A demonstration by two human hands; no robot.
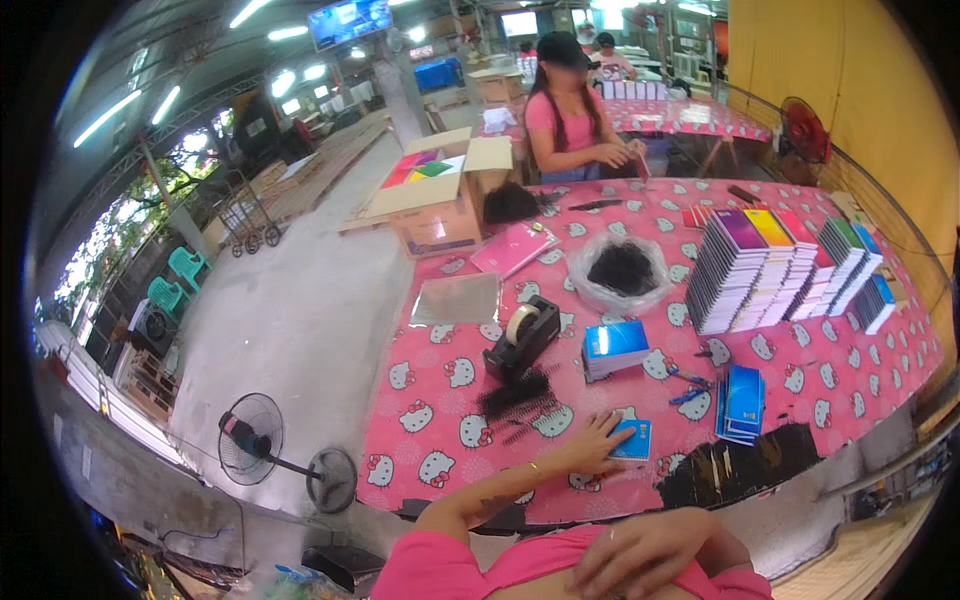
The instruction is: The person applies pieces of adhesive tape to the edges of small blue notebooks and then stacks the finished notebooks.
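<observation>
My left hand lies at the table's near side, fingers spread, with its fingertips on a small blue notebook. My right hand is close to my chest, off the table; its fingers are apart and loosely bent, and nothing shows in them. Beyond the left hand sits a short stack of blue notebooks. To the right stands another pile of blue notebooks, with blue-handled scissors beside it. Black binding coils lie loose to the left, next to a black tape dispenser.
Tall stacks of spiral notebooks stand at the right. A plastic bag of black coils, a clear sheet stack and a pink pack lie farther back. A carton stands beyond; a co-worker works across the table. A fan is left.
</observation>
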